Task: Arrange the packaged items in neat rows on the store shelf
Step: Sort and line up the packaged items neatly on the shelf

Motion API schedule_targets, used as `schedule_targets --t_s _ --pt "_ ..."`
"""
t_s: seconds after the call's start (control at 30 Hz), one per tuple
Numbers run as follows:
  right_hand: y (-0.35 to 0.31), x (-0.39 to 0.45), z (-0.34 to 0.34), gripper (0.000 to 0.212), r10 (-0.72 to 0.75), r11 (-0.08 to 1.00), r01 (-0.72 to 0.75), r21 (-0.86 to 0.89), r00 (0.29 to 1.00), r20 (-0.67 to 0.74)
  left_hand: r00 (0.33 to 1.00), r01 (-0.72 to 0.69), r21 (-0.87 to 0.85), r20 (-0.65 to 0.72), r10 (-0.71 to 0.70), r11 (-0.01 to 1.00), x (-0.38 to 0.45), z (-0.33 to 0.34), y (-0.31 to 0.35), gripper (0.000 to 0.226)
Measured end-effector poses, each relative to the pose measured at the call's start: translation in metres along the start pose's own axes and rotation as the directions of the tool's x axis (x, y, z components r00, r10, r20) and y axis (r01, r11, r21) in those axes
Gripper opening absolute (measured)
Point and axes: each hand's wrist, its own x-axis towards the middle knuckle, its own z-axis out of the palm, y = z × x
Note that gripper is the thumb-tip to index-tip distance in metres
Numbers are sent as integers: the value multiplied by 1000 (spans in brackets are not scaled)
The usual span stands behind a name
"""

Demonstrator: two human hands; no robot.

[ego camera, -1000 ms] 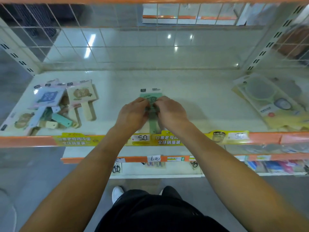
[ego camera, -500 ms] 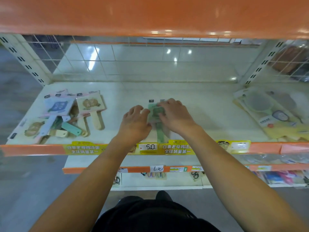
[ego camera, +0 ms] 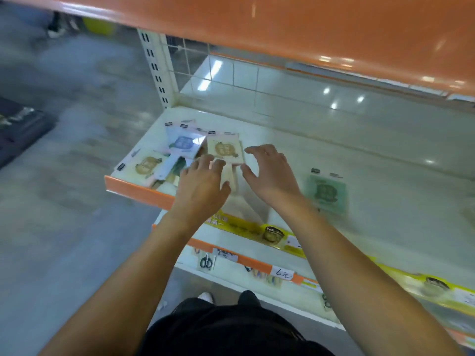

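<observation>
A loose pile of packaged paddle-shaped items lies at the left end of the white shelf (ego camera: 282, 155): a beige one (ego camera: 226, 149), a blue one (ego camera: 183, 142) and another beige one (ego camera: 146, 165) near the corner. My left hand (ego camera: 203, 179) hovers with spread fingers over the pile's near side. My right hand (ego camera: 272, 170) is open just right of the beige item, thumb and fingers apart, holding nothing. A green packaged item (ego camera: 325, 192) lies flat and alone on the shelf, to the right of my right wrist.
An orange shelf (ego camera: 308, 27) overhangs above. The shelf's orange front lip (ego camera: 138, 188) carries yellow price strips (ego camera: 246, 227). A lower shelf with scissors (ego camera: 205, 262) sits beneath. A slotted upright post (ego camera: 156, 70) stands at the shelf's back-left corner. Grey floor is at the left.
Both hands let go of the green item, which now lies alone on the shelf. They moved left to the pile, and my view swung left.
</observation>
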Motion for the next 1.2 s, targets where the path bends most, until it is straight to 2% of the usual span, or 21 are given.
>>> schedule_targets --t_s 0.37,0.5,0.67,0.93,1.2 --pt "-66 47 43 44 -144 990 144 0 988 49 981 193 20 -25 -193 981 -5 -12 -72 41" --pt "-85 56 57 45 -175 984 173 35 983 60 971 238 -2 -21 -238 971 -7 -15 -97 45" --pt "-105 66 74 44 -204 979 204 -4 977 62 958 285 -1 -27 -285 959 -10 -21 -119 38" --pt "-127 79 86 44 -170 980 173 -95 985 43 956 292 -38 -33 -293 956 -8 -21 -139 39" --pt "-139 87 93 48 -64 989 64 -130 998 4 958 278 -47 -59 -281 959 -5 -25 -157 45"
